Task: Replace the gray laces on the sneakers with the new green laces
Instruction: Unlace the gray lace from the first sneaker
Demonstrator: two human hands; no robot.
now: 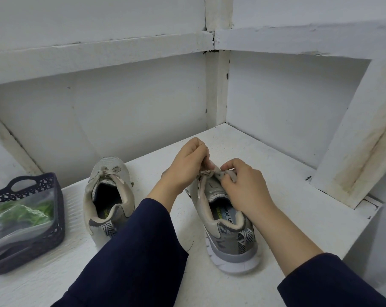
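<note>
- The left hand (187,165) pinched the worn gray lace (206,172) with curled fingers, above the tongue of the gray mesh sneaker with the white sole (229,235).
- The right hand (243,185) gripped the same lace over that sneaker's tongue.
- Left of that sneaker stood the matching gray sneaker (108,196), still laced.
- Farther left of that sneaker, a dark blue plastic basket (57,196) held a clear bag of green laces (26,211).

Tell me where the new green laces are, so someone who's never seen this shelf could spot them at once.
On the white shelf, look to the far left for the dark blue lattice basket. A clear plastic bag lies in it, and the green laces show through that bag; they are the only bright green bundle, while the sneaker beside the basket is gray.
</note>
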